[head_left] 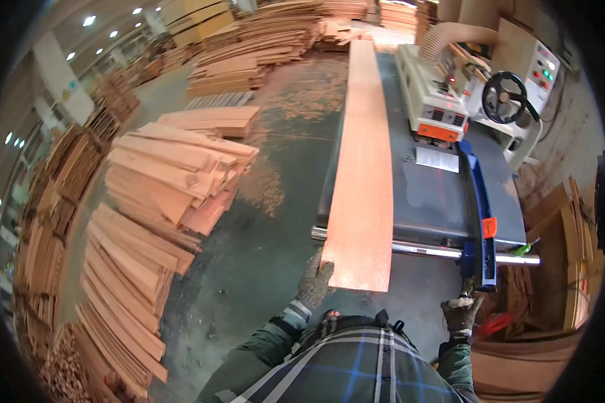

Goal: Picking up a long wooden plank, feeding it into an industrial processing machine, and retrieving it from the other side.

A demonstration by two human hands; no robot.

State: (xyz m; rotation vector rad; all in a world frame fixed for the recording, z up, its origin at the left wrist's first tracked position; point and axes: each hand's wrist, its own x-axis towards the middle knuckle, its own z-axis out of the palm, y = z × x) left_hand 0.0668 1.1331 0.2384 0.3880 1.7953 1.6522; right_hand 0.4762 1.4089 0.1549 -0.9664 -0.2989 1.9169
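Note:
A long, wide wooden board [361, 201] lies lengthwise on the grey machine table [427, 201], its near end sticking out past the front edge. My left hand [314, 281], in a dirty grey work glove, is closed on the board's near left corner; the fingers under it are hidden. On the right, a blue fence [478, 208] with an orange piece [489, 228] runs along the table. My gloved right hand [461, 313] is closed around a small metal handle [466, 290] at the fence's near end. A metal bar [427, 249] crosses the table's front.
Beyond the fence stands a cream saw machine [431, 94] with a black handwheel [504, 97] and a button panel [543, 70]. Stacks of boards [165, 168] lie on the left floor. More boards [262, 40] are piled farther back. Sawdust [306, 97] covers part of the floor. Wood pieces [565, 262] lean at right.

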